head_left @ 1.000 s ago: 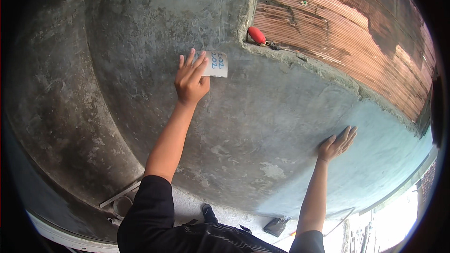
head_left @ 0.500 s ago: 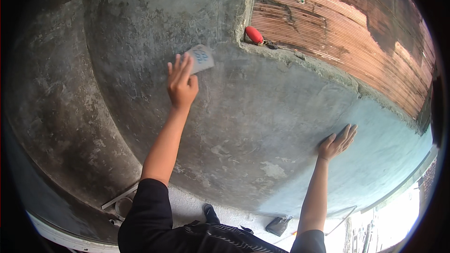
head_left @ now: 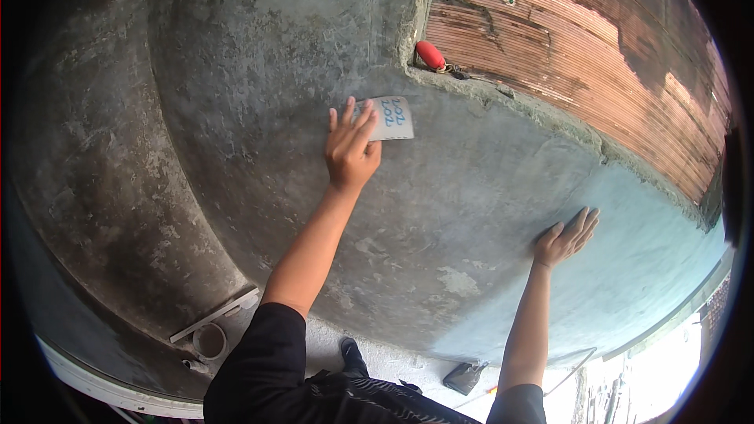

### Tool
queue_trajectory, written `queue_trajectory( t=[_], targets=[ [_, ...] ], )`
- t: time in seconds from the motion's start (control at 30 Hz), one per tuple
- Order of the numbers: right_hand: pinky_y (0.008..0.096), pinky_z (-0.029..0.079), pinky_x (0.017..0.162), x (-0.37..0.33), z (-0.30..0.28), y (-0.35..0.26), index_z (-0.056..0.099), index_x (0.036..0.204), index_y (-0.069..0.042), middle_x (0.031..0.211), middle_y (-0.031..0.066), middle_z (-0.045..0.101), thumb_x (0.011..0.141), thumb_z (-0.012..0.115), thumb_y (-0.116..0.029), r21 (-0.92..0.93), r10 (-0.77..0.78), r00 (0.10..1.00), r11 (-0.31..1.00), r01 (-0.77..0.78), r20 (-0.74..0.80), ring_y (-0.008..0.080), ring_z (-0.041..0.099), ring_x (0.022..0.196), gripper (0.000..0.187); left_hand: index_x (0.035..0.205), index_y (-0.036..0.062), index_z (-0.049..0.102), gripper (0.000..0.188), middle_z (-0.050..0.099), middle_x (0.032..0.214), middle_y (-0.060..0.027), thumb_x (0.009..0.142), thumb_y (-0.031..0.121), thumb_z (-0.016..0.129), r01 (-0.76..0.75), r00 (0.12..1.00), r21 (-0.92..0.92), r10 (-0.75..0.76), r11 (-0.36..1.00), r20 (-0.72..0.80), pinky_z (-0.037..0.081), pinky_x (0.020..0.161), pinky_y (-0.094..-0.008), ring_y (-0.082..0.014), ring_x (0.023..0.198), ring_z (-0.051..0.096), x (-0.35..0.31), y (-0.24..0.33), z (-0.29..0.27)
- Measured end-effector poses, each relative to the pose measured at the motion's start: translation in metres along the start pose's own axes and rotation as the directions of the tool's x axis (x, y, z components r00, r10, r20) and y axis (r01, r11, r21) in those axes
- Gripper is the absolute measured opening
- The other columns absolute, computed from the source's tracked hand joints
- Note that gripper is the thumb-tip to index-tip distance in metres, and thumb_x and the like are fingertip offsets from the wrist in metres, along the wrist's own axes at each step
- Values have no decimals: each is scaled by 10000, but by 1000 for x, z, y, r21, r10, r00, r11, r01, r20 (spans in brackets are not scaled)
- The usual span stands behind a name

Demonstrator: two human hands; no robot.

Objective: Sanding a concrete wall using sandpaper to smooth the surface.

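Observation:
My left hand [head_left: 350, 149] presses a small, light-coloured sheet of sandpaper [head_left: 399, 120] with blue marks on its back against the grey plastered wall [head_left: 440, 196]. Its fingers lie over the sheet's left part, and the thumb is at the lower edge. What the rough side looks like is hidden against the wall. Farther right, my right hand [head_left: 567, 239] rests on the same wall with fingers stretched out and nothing in it.
A red oval object [head_left: 430, 55] with a cord sits on the plaster ledge beside bare ribbed brick [head_left: 534, 39]. Below left are a long straight bar [head_left: 214, 316] and a round container [head_left: 210, 341]. A dark bag-like object [head_left: 466, 378] lies on the pale floor.
My left hand has slid the sandpaper to the right and slightly down along the wall, turning it a little. My right hand has stayed where it was.

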State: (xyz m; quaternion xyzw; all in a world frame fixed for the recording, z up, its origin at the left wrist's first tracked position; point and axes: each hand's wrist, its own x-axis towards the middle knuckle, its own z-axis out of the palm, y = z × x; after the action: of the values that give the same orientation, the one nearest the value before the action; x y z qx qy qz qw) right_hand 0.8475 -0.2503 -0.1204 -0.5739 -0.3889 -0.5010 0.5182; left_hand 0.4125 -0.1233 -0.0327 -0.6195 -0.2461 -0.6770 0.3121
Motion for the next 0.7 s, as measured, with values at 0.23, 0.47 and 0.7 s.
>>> queue_trajectory(
  t=[0.23,0.47,0.7],
  targets=[
    [535,181,1240,2,-1,-2,405,1568,-106,1660,147,341,1058,331,-450,2,-2,1000,1000,2,-1,363,288,1539,620,1323,65,674,589,648,1407,-126,748,-27,590,-48,990,-49,54,998,129,313,1159,-652,-434,1375,528,-8,33,10],
    [536,194,1235,1,2,-4,389,1578,-112,1660,149,339,1058,338,-435,5,-14,1000,1000,14,-8,362,287,1539,614,1417,81,619,525,581,1487,-127,897,17,596,66,995,162,-78,985,67,299,1189,-601,-402,1430,473,0,-29,-12],
    [536,184,1237,4,0,2,407,1567,-94,1655,164,344,1051,349,-436,4,-14,1000,1000,14,-5,369,290,1539,622,1409,58,614,483,571,1496,-138,929,17,576,16,974,-59,-2,998,225,326,1190,-557,-378,1429,482,-20,-4,-8]
  ],
)
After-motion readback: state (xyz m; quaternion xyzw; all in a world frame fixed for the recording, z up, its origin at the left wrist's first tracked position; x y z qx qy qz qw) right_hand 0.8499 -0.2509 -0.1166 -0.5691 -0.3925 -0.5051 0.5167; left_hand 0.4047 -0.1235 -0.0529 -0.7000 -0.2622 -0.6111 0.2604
